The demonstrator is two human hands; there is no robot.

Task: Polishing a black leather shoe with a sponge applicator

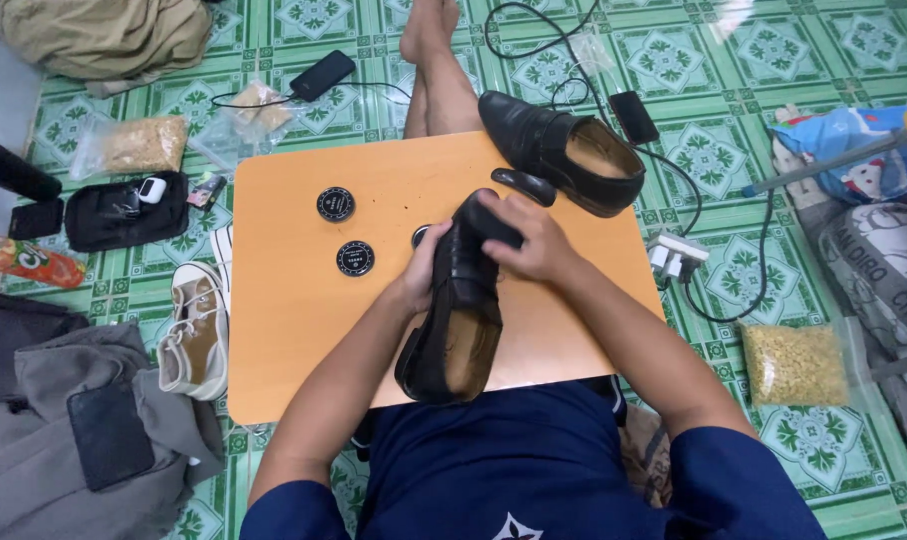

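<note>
I sit at a small orange table and hold a black leather shoe over it, toe pointing away. My left hand grips the shoe's left side. My right hand presses a dark cloth or pad onto the toe. A second black shoe lies at the table's far right edge, with a small black brush in front of it. Two round black polish tins sit on the table to the left of the shoe; a third one peeks out behind my left hand.
A beige sneaker lies on the green tiled floor left of the table, by grey clothes. A black pouch, a phone, cables, a power strip and bags of grain surround the table. A bare leg stretches out beyond it.
</note>
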